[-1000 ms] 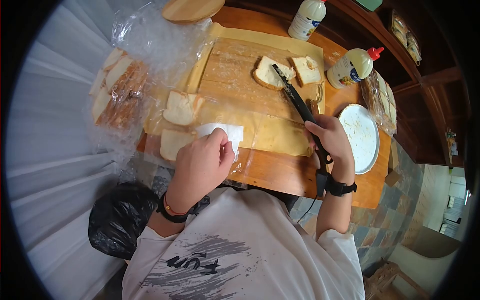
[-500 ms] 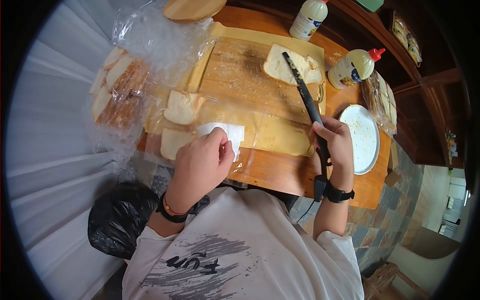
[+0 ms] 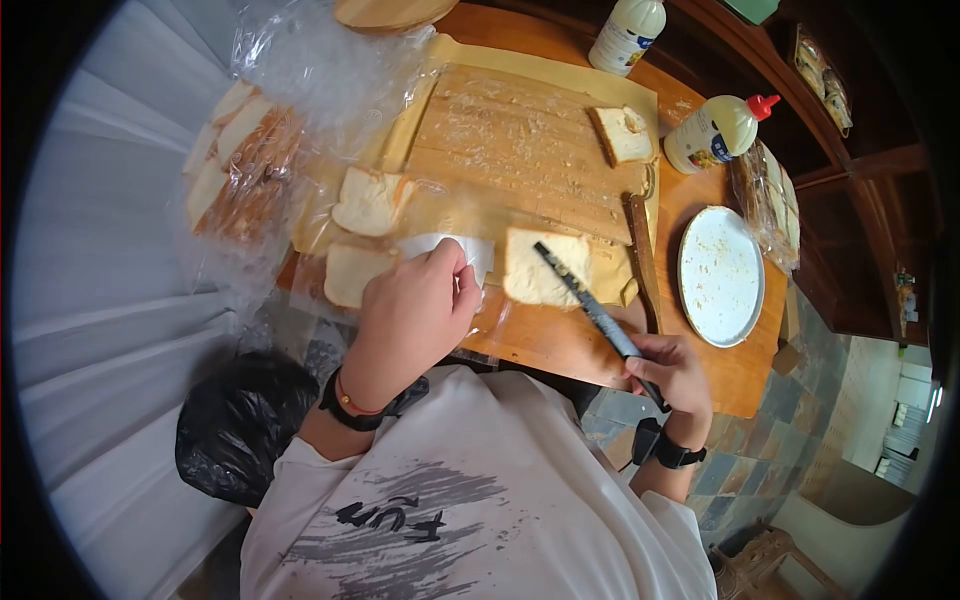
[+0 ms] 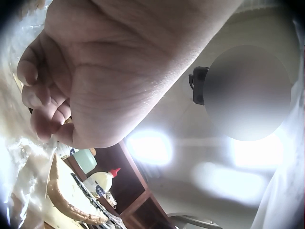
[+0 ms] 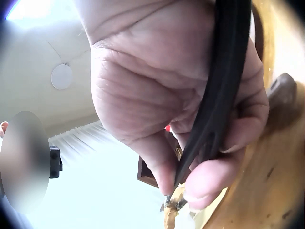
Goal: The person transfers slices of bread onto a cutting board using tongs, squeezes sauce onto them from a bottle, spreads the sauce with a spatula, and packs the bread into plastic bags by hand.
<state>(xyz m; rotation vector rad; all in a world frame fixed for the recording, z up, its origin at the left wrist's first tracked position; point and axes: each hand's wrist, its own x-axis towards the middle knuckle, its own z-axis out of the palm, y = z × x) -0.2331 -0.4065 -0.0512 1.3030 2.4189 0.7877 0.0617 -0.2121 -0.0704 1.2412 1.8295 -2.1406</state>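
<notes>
My right hand (image 3: pixel 675 372) grips black tongs (image 3: pixel 605 328). A slice of white bread (image 3: pixel 545 268) is at their tips, over the front edge of the wooden board (image 3: pixel 520 135). The right wrist view shows the tongs' dark handle (image 5: pixel 224 71) crossing the palm. My left hand (image 3: pixel 420 310), fingers curled, pinches clear plastic (image 4: pixel 24 176) at the table's front edge, beside a white sheet (image 3: pixel 483 258) partly hidden by the hand. Two bread slices, one behind (image 3: pixel 372 200) and one in front (image 3: pixel 355 275), lie left of that hand. Another slice (image 3: pixel 625 135) stays at the board's far right.
Bagged sliced bread (image 3: pixel 240 160) sits at the left. Two bottles, one white-bodied (image 3: pixel 627 35) and one red-capped (image 3: pixel 715 135), stand behind the board. A brown handle (image 3: pixel 643 260) lies along its right edge, near a round white tray (image 3: pixel 720 280) and more wrapped bread (image 3: pixel 768 200).
My right hand has drawn back with the tongs, bringing one slice from the board's far right to its front edge, near my left hand. The left hand has stayed nearly still.
</notes>
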